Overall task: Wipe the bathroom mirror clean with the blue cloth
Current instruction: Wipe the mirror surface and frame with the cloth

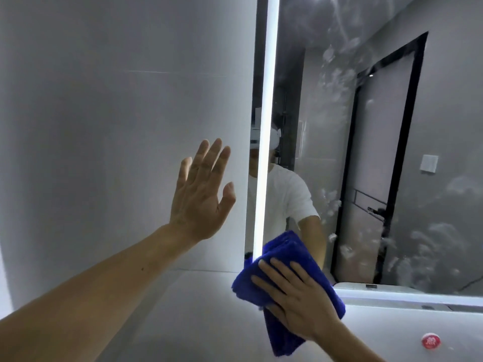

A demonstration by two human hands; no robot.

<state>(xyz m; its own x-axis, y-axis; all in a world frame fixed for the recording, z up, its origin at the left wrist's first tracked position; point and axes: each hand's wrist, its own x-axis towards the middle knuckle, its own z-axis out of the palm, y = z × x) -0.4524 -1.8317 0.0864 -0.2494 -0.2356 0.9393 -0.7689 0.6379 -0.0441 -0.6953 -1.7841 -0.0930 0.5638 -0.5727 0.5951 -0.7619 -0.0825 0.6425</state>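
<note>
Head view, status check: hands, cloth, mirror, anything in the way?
Right hand flat on blue cloth, pressed at mirror's lower left corner. Left hand open, at the wall. White smears across the glass. Nothing blocking.

Bare forearms, white T-shirt reflected

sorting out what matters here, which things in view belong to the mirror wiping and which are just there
Belongs to the job:
- blue cloth, pressed flat at the mirror's lower left corner
- right hand on the cloth
- mirror, still smeared with foam
- left hand, open against the wall

Just there:
- lit strip on the mirror
- red round sticker
- white wall
</note>
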